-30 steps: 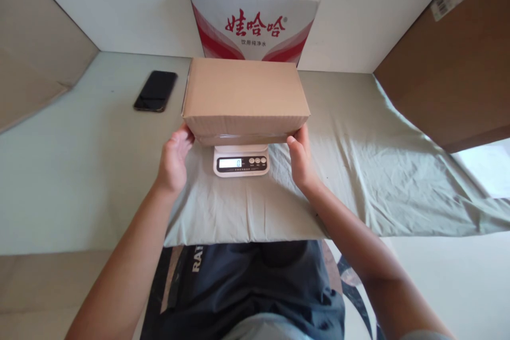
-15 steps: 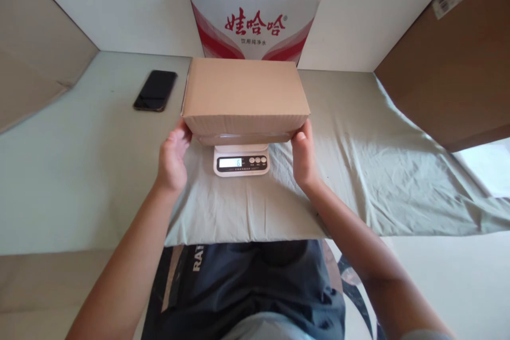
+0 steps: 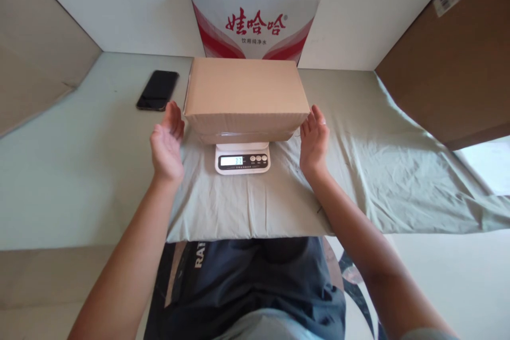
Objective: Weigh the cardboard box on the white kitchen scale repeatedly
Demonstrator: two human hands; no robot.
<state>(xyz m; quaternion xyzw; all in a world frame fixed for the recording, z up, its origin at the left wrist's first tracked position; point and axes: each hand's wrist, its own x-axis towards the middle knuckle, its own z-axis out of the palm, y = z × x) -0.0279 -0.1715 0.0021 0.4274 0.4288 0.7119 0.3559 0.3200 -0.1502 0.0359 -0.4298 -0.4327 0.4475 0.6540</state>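
A closed brown cardboard box [image 3: 246,87] rests on a white digital kitchen scale [image 3: 243,171], covering its weighing surface. Clear tape shows along the box's front side. The scale's lit display reads what looks like 37. My left hand [image 3: 167,143] is open just left of the box, palm turned inward and fingers stretched up, apart from it. On the other side my right hand [image 3: 314,141] is open too, its fingers close to the box's right front corner; whether they touch it I cannot tell.
A black phone [image 3: 158,90] lies on the green cloth [image 3: 99,170] to the left. Behind stands a white carton with red lettering [image 3: 255,21] between white panels. Large brown cardboard [image 3: 454,74] rises at the right, and another brown panel [image 3: 40,48] at the left.
Both hands have let go of the box's lower sides and moved outward, fingers opening. The box stays on the scale, and the display has gone from 6 to about 37.
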